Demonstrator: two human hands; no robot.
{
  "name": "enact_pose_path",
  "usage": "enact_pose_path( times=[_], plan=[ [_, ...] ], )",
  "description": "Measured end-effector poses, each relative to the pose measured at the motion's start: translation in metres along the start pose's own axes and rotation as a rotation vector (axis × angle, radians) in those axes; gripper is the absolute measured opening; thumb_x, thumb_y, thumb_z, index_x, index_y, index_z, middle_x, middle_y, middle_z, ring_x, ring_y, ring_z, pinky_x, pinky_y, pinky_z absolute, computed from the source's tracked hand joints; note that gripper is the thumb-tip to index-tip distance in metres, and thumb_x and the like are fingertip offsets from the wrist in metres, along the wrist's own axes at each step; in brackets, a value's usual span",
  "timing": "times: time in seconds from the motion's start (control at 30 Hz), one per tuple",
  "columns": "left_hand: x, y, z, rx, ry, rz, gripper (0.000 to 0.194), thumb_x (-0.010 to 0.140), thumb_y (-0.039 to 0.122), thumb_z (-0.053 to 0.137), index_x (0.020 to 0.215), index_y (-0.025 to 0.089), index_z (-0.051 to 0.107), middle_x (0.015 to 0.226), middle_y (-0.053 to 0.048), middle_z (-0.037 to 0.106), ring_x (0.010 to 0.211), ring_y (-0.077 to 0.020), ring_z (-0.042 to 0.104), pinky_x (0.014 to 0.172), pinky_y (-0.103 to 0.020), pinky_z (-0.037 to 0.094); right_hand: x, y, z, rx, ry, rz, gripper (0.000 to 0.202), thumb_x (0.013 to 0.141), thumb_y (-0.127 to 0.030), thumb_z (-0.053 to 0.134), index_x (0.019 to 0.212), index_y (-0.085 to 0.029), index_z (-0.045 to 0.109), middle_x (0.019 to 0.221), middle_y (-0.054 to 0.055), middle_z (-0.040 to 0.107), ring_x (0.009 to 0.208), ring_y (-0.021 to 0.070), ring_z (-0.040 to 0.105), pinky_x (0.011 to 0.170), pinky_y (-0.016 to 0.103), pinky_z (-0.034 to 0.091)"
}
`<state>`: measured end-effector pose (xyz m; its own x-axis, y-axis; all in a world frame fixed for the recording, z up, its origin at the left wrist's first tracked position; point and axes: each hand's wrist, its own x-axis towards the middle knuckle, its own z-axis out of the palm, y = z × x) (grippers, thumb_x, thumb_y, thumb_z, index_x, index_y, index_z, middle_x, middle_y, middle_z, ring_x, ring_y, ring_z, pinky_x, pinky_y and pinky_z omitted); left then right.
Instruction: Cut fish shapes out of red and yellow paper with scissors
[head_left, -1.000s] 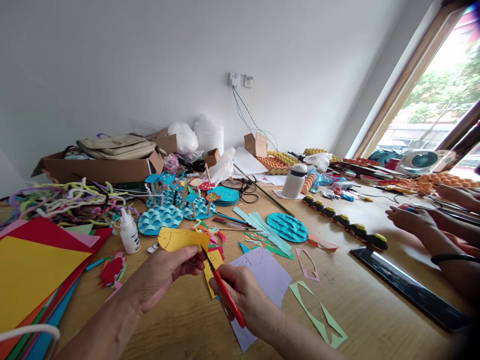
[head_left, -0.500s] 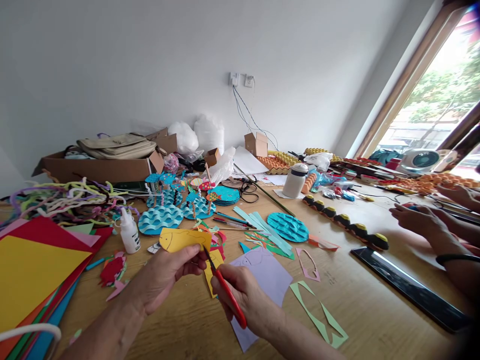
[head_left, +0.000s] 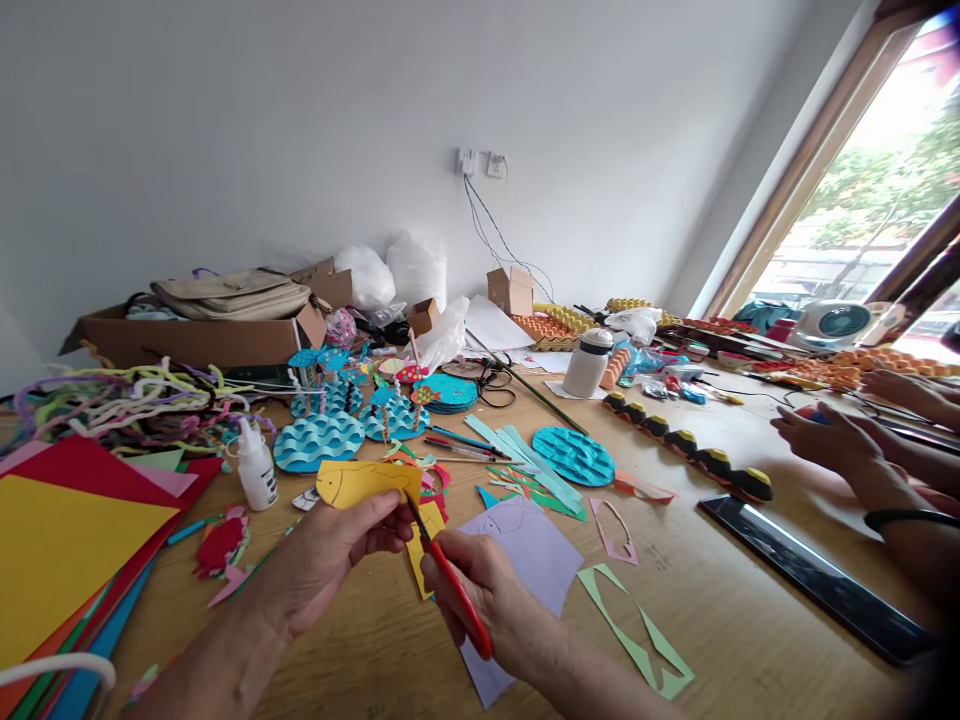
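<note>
My left hand (head_left: 352, 540) pinches a yellow paper (head_left: 360, 482) with a fish outline drawn on it. My right hand (head_left: 487, 590) is wrapped round the handles of red scissors (head_left: 461, 600); their dark blades meet the paper's right edge beside my left fingertips. Under and behind the scissors lies another yellow paper piece (head_left: 426, 545). A purple sheet (head_left: 529, 545) with a drawn fish lies on the table beyond my right hand. To its right are a pink cut-out frame (head_left: 604, 535) and green paper scraps (head_left: 664, 640).
Coloured sheets (head_left: 75, 560) lie at left, near a glue bottle (head_left: 256, 468). Blue wavy discs (head_left: 319, 440) with paper fish stand behind my hands. At right are a black tablet-like object (head_left: 810, 575), an egg-carton strip (head_left: 682, 443) and another person's hands (head_left: 832, 440).
The view has shifted very slightly. My hands, the scissors and the yellow paper hold almost the same position as before. The other person's hands have moved a little.
</note>
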<state>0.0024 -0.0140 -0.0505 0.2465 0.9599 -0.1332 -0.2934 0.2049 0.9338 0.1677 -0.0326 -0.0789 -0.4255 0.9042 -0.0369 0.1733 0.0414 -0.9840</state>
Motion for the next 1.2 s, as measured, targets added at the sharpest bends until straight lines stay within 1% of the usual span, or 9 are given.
enact_pose_path(
  times=[0.33,0.53,0.63,0.8,0.9,1.0,1.1,1.2],
  plan=[
    [0.002,0.001,-0.008,0.003,-0.032,-0.017,0.012,0.072,0.026,0.069,0.079,0.017,0.074,0.072,-0.002,0.073,0.066,-0.0142,0.062,0.064,-0.026,0.051,-0.001,0.005,0.001,-0.022,-0.003,0.007,0.025,0.082,-0.026,0.044,0.058,-0.019,0.040,0.044,-0.008,0.033,0.034,0.0053,0.036,0.031,0.014,0.028],
    [0.001,0.003,-0.010,0.025,-0.028,-0.038,0.013,0.070,0.027,0.070,0.077,0.016,0.074,0.072,-0.003,0.073,0.065,-0.0151,0.063,0.064,-0.027,0.051,0.000,0.006,-0.002,-0.168,0.021,-0.051,0.030,0.085,-0.028,0.046,0.058,-0.018,0.040,0.048,-0.008,0.028,0.040,0.0043,0.030,0.038,0.016,0.021],
    [0.001,0.003,-0.010,0.028,-0.028,-0.037,0.013,0.070,0.026,0.070,0.076,0.016,0.074,0.072,-0.003,0.073,0.065,-0.0155,0.063,0.064,-0.027,0.051,-0.001,0.005,-0.004,-0.224,0.016,-0.077,0.032,0.086,-0.030,0.048,0.058,-0.017,0.039,0.049,-0.007,0.029,0.043,0.0047,0.029,0.041,0.018,0.021],
    [0.001,0.003,-0.010,0.046,-0.006,-0.010,0.013,0.070,0.027,0.070,0.079,0.017,0.074,0.075,-0.003,0.073,0.069,-0.0160,0.064,0.061,-0.025,0.051,-0.001,0.002,-0.004,-0.232,0.023,-0.071,0.033,0.086,-0.030,0.047,0.057,-0.018,0.037,0.048,-0.008,0.030,0.043,0.0052,0.028,0.042,0.019,0.021],
    [0.001,0.009,-0.012,0.019,-0.014,0.010,0.012,0.073,0.025,0.068,0.083,0.020,0.073,0.080,-0.003,0.072,0.074,-0.0162,0.063,0.061,-0.024,0.052,0.000,0.001,-0.005,-0.237,0.029,-0.046,0.032,0.086,-0.029,0.046,0.058,-0.018,0.037,0.048,-0.008,0.031,0.043,0.0053,0.030,0.042,0.019,0.021],
    [-0.001,0.023,-0.018,-0.046,-0.045,0.019,0.015,0.074,0.027,0.067,0.088,0.023,0.072,0.081,-0.002,0.071,0.071,-0.0158,0.063,0.061,-0.024,0.052,0.001,0.000,-0.007,-0.256,0.034,-0.040,0.031,0.087,-0.030,0.045,0.058,-0.019,0.038,0.048,-0.008,0.034,0.043,0.0056,0.032,0.041,0.019,0.022],
    [-0.004,0.036,-0.027,0.013,-0.040,0.018,0.019,0.075,0.034,0.066,0.087,0.021,0.072,0.086,-0.004,0.071,0.074,-0.0178,0.063,0.064,-0.026,0.054,0.001,0.000,-0.009,-0.284,0.024,-0.040,0.032,0.087,-0.033,0.045,0.059,-0.019,0.038,0.048,-0.007,0.036,0.043,0.0060,0.034,0.041,0.019,0.022],
    [-0.006,0.043,-0.034,0.176,0.006,-0.033,0.016,0.072,0.030,0.068,0.086,0.022,0.072,0.085,-0.003,0.072,0.075,-0.0179,0.064,0.066,-0.025,0.052,0.002,0.000,-0.011,-0.333,0.010,-0.057,0.033,0.088,-0.034,0.045,0.059,-0.018,0.039,0.049,-0.007,0.038,0.043,0.0062,0.035,0.041,0.019,0.022]
  ],
)
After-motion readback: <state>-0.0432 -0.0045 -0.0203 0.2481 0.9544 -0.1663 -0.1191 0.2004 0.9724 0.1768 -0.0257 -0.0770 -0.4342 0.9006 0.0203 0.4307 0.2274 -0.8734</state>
